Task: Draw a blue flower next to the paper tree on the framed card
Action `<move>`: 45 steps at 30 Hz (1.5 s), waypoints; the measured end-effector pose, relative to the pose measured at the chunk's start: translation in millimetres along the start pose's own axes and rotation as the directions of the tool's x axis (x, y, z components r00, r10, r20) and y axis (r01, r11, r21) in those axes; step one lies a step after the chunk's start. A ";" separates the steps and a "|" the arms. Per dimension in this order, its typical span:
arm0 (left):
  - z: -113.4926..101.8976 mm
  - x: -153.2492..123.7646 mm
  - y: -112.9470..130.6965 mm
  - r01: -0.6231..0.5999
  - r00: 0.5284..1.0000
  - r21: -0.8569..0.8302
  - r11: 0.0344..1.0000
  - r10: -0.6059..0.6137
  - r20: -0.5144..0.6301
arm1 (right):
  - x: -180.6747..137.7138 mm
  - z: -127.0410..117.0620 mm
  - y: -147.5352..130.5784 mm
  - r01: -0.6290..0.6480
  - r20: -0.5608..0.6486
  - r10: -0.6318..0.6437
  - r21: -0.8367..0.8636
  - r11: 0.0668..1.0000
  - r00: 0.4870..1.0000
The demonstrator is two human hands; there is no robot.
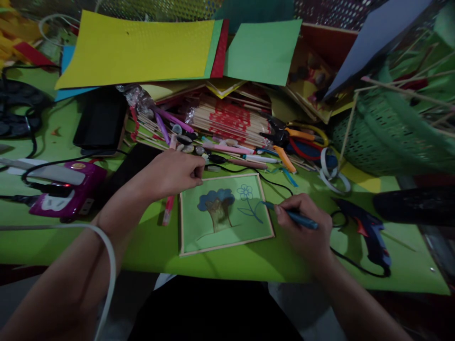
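Note:
A small framed green picture (227, 232) lies on the green table, showing a blue-topped tree and a drawn blue flower. My right hand (305, 227) is closed round a blue pen (295, 217), whose tip touches the picture beside the flower's leaves. My left hand (170, 173) rests at the picture's upper left corner. Its fingers are curled and pinched together by the frame's edge; what they hold, if anything, is hidden.
Pens, markers and bundled sticks (231, 123) crowd the table behind the picture. Orange-handled pliers (287, 142) lie right of them. A blue glue gun (369, 237) lies at right, a purple device (71, 194) at left, a green basket (391, 128) far right, coloured paper sheets (142, 47) behind.

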State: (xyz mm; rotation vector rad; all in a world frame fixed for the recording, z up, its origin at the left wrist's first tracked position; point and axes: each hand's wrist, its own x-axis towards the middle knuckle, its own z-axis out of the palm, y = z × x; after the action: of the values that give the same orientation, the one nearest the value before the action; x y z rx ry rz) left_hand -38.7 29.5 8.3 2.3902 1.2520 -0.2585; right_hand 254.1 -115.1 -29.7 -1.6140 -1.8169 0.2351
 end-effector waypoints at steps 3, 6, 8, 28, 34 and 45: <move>-0.8 -0.4 1.7 0.009 1.000 0.006 1.000 -0.009 0.003 | -0.6 0.2 1.4 0.005 0.003 -0.005 -0.008 1.000 1.000; -0.7 -0.5 2.5 0.022 1.000 0.004 1.000 -0.022 0.010 | -1.1 0.2 1.6 0.016 0.005 -0.016 -0.007 1.000 1.000; -0.2 -0.2 2.4 0.028 1.000 -0.005 1.000 -0.028 0.008 | -1.1 0.0 1.0 0.007 0.012 -0.006 -0.009 1.000 1.000; 1.8 0.8 0.6 0.038 0.999 -0.034 0.999 -0.038 0.004 | -2.2 -3.7 -0.3 0.054 0.023 -0.054 0.014 0.998 0.998; 1.9 0.9 0.2 0.043 0.999 -0.037 0.998 -0.043 0.006 | -2.2 -5.7 -2.5 0.079 0.031 -0.079 0.013 0.997 0.996; 0.9 1.0 1.7 0.060 0.998 -0.026 0.998 -0.059 0.019 | -3.8 -8.1 -5.9 0.070 0.057 -0.071 0.016 0.997 0.996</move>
State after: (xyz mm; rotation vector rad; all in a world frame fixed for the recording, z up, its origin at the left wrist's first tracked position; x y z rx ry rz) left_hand -36.7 29.0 7.7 2.3260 1.3116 -0.2793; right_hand 254.1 -122.3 -21.7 -1.5448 -1.9077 0.2641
